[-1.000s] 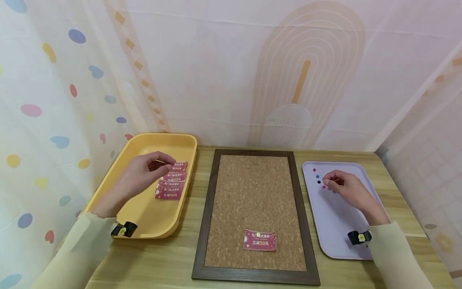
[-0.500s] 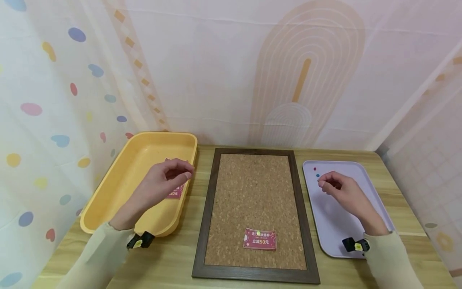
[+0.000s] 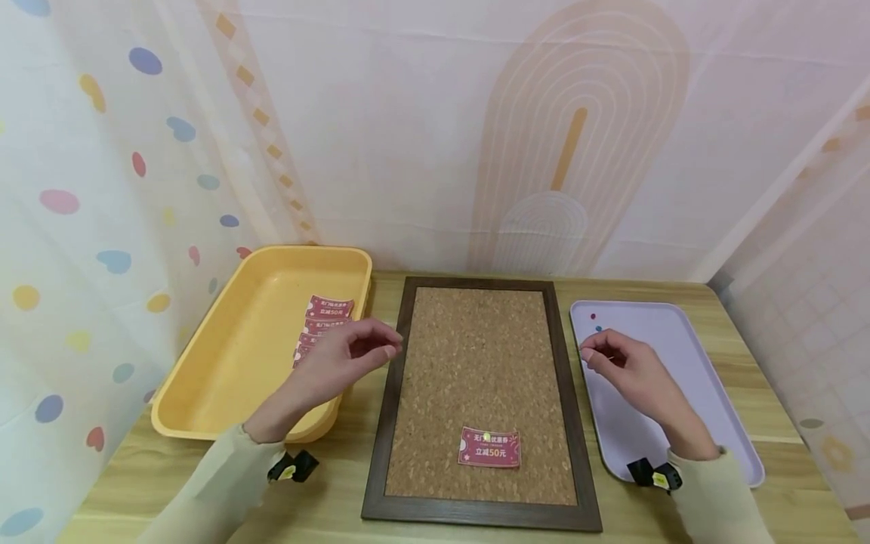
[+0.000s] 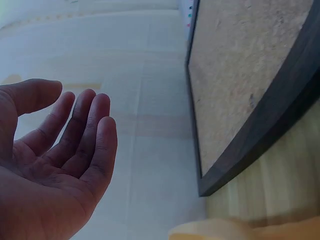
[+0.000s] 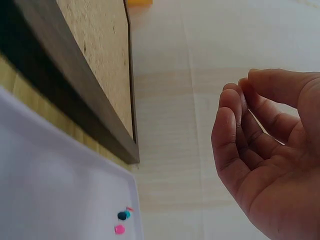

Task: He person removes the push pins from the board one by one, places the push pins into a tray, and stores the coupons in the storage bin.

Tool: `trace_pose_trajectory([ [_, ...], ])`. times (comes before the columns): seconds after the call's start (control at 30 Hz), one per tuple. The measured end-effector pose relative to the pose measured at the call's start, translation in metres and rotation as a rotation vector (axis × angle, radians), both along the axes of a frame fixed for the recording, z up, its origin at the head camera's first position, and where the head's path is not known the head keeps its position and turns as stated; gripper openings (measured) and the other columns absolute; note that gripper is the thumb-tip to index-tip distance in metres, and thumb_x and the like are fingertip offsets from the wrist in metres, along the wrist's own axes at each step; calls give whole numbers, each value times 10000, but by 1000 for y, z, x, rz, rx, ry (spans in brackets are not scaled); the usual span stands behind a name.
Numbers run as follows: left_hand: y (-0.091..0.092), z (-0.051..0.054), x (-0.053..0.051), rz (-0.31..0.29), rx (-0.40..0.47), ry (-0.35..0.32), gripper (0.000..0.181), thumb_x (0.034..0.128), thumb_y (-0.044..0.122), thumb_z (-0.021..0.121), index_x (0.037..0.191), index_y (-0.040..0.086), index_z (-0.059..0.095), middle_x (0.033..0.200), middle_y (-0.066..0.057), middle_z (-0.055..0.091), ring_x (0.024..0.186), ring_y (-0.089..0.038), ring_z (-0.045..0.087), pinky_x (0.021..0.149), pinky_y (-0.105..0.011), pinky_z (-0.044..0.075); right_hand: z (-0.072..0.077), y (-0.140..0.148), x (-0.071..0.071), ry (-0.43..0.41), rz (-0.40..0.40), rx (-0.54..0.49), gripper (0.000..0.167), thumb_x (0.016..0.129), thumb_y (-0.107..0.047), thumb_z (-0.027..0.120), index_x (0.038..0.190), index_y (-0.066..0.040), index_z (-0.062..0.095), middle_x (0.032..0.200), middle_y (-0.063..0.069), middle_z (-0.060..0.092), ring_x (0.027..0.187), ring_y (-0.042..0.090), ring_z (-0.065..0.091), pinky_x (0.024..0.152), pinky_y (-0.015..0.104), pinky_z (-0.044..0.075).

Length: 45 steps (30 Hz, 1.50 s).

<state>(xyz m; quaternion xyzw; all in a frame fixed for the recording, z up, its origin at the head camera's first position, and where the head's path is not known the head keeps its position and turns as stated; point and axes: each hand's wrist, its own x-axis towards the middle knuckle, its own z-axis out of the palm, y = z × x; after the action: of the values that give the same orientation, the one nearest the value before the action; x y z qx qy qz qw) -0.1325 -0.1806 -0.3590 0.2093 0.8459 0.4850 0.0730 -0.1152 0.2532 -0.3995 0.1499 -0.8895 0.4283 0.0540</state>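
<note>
Over the right rim of the yellow tray my left hand hovers with loosely bent fingers. Thumb and fingers stand apart in the left wrist view, nothing between them. My right hand hangs over the left part of the lilac tray, thumb tip close against the index finger; no held thing shows. A pink pushpin and a dark pushpin lie near others in that tray. Several pink paper coupons overlap in the yellow tray. One coupon with a yellow-green pushpin is on the corkboard.
The corkboard's dark wooden frame lies between the two trays on a wood-grain table. Patterned cloth hangs behind and at both sides.
My left hand has moved right, away from the coupons in the yellow tray toward the corkboard. My right hand has drawn left from the pushpins toward the board's frame.
</note>
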Motion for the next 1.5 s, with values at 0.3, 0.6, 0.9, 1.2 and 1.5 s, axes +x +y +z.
trace_pose_trajectory([
  [0.3, 20, -14, 2, -80, -58, -2, 176, 1009, 157, 664, 1162, 84, 714, 1078, -33, 718, 946, -165, 649, 819, -298, 553, -1, -19, 4, -25, 74, 8, 52, 1016, -94, 659, 1034, -71, 701, 851, 2, 641, 730, 100, 526, 625, 258, 460],
  [0.6, 36, -29, 7, -177, -57, -22, 187, 1007, 110, 640, 1166, 22, 686, 1063, -68, 704, 955, -159, 664, 827, -312, 567, -6, -40, 6, -48, 166, 18, 62, 1002, -95, 678, 1013, -43, 707, 867, -26, 654, 721, 92, 526, 610, 255, 467],
  [0.9, 41, -41, 13, -212, -120, -20, 184, 1011, 145, 649, 1139, 25, 704, 1048, -17, 713, 929, -117, 648, 821, -287, 552, -10, -54, 9, -63, 238, 22, 61, 1004, -112, 685, 997, -58, 713, 927, 11, 694, 766, 91, 551, 672, 261, 498],
  [1.2, 49, -58, 21, -257, -149, -87, 158, 995, 123, 661, 1119, 36, 709, 1045, 15, 699, 928, -99, 636, 825, -276, 536, -16, -69, 11, -117, 300, 49, 44, 1000, -106, 688, 1017, -74, 714, 974, -57, 688, 874, 93, 618, 771, 288, 553],
  [1.5, 54, -67, 28, -279, -98, -194, 196, 958, 79, 693, 1141, 12, 680, 998, 0, 696, 924, -138, 646, 790, -265, 537, -20, -82, 14, -137, 379, 75, 33, 985, -97, 703, 1004, -71, 709, 953, -67, 668, 880, 93, 638, 779, 289, 567],
])
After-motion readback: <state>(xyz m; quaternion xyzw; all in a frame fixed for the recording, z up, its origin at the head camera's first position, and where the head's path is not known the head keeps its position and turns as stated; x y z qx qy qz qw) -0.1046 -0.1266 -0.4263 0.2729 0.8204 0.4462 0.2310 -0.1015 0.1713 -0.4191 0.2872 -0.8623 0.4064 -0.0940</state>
